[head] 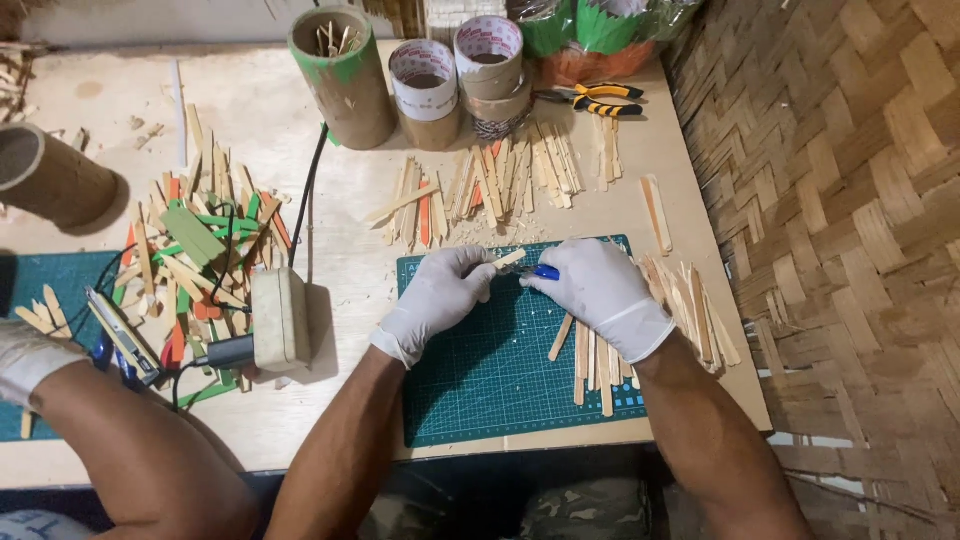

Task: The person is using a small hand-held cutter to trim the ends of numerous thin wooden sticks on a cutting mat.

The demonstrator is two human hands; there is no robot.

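Nearest the camera, 2 bare forearms ran up to gloved hands over a green mat on the table. The left hand pinched a thin wooden stick between thumb and fingers, and the right hand was clenched round a blue-handled cutter whose tip met the stick. The stick sat just above the mat's far edge, between the 2 hands; its long axis ran roughly left to right, tilted slightly up toward the right, with the free end pointing at the cutter. It looked light, flat and stiff but easy to snap or split along the grain, so a grip close to the cut, on its flat faces, seemed best; the gloves would likely help against slipping. Under the right wrist lay a few more sticks, and a fan of them beside the mat. At far left another person's gloved hand rested by a heap of coloured sticks. Farther off lay a row of sticks, then cardboard tubes, tape rolls and pliers.
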